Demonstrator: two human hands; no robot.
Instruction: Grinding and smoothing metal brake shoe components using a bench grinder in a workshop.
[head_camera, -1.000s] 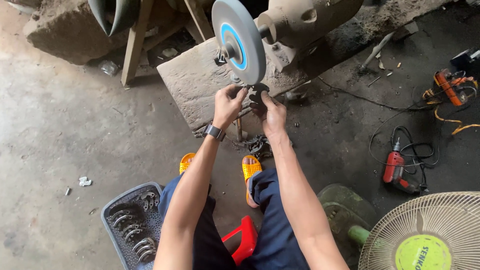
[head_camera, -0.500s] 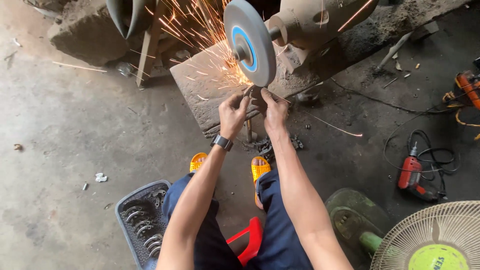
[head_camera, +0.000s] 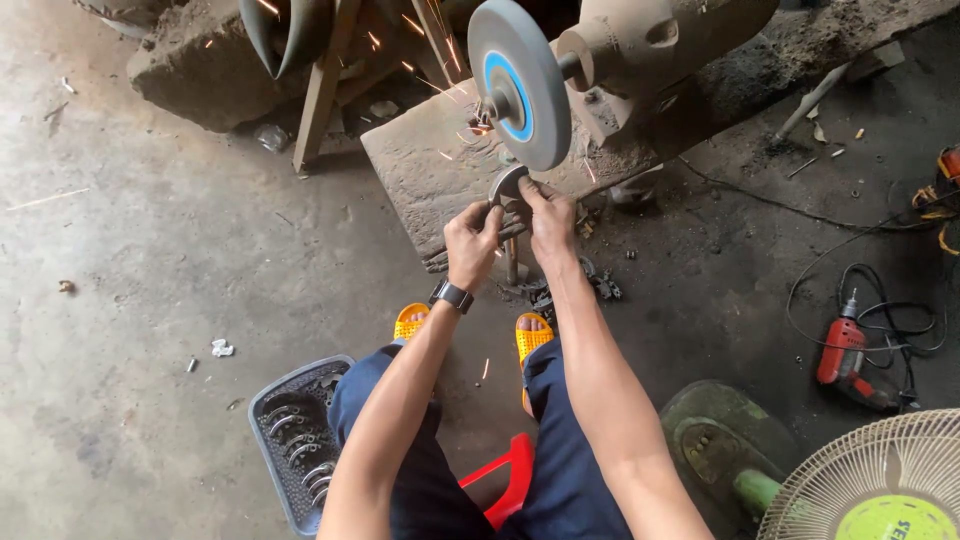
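Note:
A grey grinding wheel (head_camera: 520, 80) with a blue centre spins on a bench grinder (head_camera: 660, 45) mounted on a stone block (head_camera: 420, 170). Both my hands hold one small curved metal piece (head_camera: 506, 186) just below the wheel's lower edge. My left hand (head_camera: 470, 243), with a black wristwatch, grips its left side. My right hand (head_camera: 548, 222) pinches its right side. A few sparks fly up and left from the wheel.
A grey plastic basket (head_camera: 285, 440) of several curved metal parts stands by my left leg. A red stool (head_camera: 505, 475) is under me. A red power drill (head_camera: 845, 355) with black cable lies at right. A fan (head_camera: 880, 485) fills the lower right corner.
The heavy shower of sparks has thinned to a few. My hands and the metal piece have dropped slightly below the wheel's edge.

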